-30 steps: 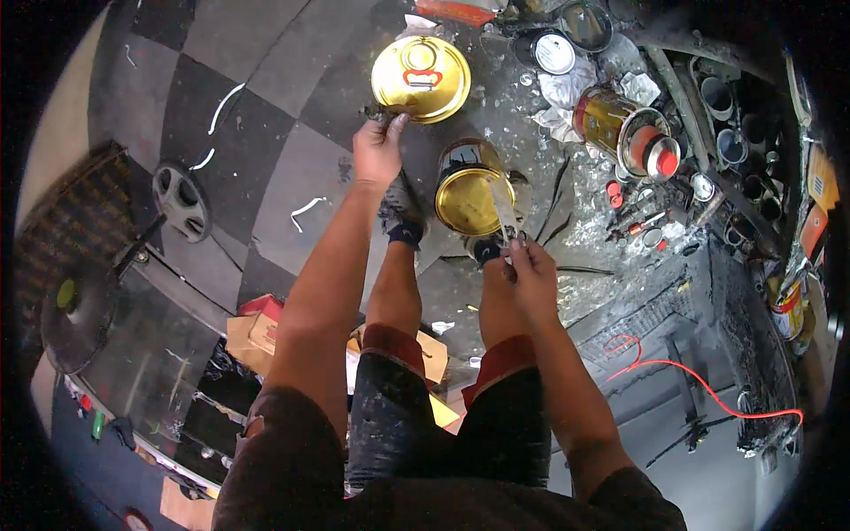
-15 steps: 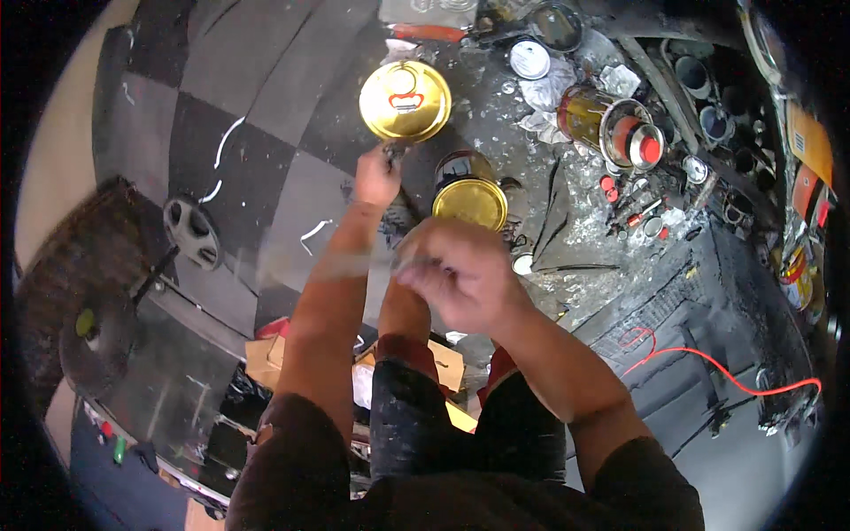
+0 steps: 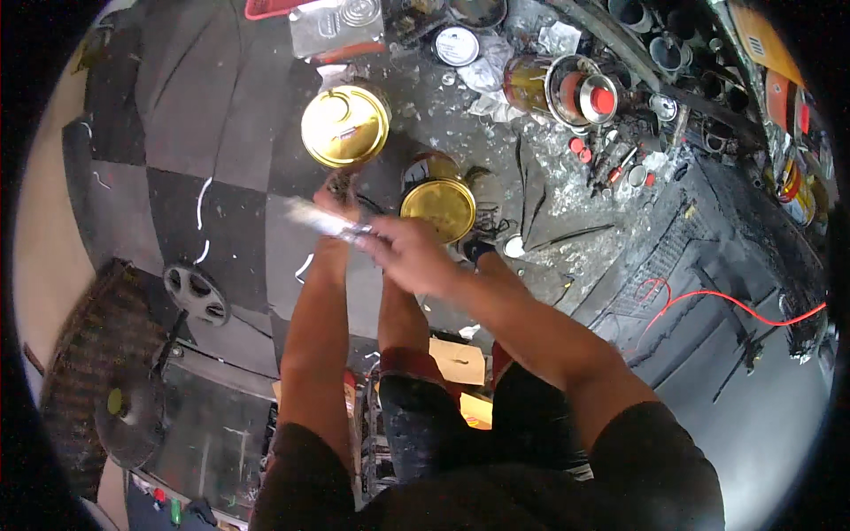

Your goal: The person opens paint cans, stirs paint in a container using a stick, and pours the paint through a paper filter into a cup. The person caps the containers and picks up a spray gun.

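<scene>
A round gold can (image 3: 345,128) stands at the upper middle, its shiny lid facing up. My left hand (image 3: 338,190) is closed just below its near edge; its fingers look dark and stained, and what they hold is hidden. My right hand (image 3: 412,252) grips a flat pale-ended tool (image 3: 312,215) with a silvery part by my fingers. Motion blurs the tool, so its kind is unclear. It points left, across my left wrist. Right of my left hand stands a second can (image 3: 438,211), dark-sided, its gold round face toward me.
A large stained can (image 3: 529,84) with a red-capped container lies among crumpled paper at the upper right. Nearby are a white round lid (image 3: 456,46) and small red caps (image 3: 580,149). A red hose (image 3: 735,301) runs at right. A spoked wheel (image 3: 197,295) is at left.
My right hand has moved left and slightly down, bringing the tool across my left wrist. The whole view has shifted and turned; my left hand keeps its place by the gold can.
</scene>
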Motion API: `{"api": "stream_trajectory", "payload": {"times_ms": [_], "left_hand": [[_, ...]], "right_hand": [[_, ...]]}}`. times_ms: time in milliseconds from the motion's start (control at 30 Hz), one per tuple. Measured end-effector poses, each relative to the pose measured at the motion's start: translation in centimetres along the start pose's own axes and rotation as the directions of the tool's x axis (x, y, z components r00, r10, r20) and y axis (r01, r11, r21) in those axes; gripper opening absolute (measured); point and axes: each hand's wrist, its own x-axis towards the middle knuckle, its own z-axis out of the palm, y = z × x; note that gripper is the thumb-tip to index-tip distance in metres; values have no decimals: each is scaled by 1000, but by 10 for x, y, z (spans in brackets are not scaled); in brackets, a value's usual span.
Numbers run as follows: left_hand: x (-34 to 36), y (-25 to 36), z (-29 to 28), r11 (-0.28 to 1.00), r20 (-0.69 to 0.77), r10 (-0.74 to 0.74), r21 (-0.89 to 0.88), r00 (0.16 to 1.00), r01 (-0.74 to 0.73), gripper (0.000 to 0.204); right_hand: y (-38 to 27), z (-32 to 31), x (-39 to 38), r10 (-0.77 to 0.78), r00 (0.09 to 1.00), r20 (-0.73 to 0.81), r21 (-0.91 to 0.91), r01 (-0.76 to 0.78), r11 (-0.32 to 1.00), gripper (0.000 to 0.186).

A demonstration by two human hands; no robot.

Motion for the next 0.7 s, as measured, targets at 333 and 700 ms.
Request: {"api": "stream_trajectory", "payload": {"times_ms": [333,700], "left_hand": [[2,26,12,996,45,43,80,998,-47,18],[16,12,2,843,392,418,169,819,-511,38]], "right_hand": [[-20,-22,-12,-255,967,2,1,255,967,21],[20,-58,-31,155,987,38,194,-160,968,21]]}}
